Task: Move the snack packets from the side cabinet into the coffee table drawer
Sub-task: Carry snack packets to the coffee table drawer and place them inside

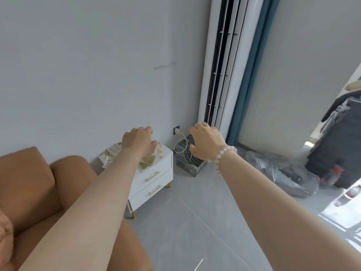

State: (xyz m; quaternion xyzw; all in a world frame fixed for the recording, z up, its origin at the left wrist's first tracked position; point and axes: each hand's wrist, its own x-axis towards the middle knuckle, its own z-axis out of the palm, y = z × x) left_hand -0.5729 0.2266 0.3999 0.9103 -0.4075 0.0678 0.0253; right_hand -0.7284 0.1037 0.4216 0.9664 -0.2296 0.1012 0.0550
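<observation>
A small white side cabinet (pixel 154 173) with two gold-handled drawers stands against the wall beside the sofa. Several pale green-and-white snack packets (pixel 111 154) lie in a heap on its top. My left hand (pixel 137 140) is stretched out in front of the packets, fingers loosely curled, holding nothing; my forearm hides part of the heap. My right hand (pixel 207 142), with a bead bracelet on the wrist, hangs in the air to the right of the cabinet, fingers loosely curled and holding nothing. The coffee table is out of view.
An orange-brown sofa (pixel 39 192) fills the lower left. A grey slatted rack (pixel 189 159) with a white cable stands right of the cabinet. A tall white air conditioner (pixel 224 65) and blue curtain (pixel 252 75) rise behind. Plastic-wrapped items (pixel 283 173) lie on the grey floor at right.
</observation>
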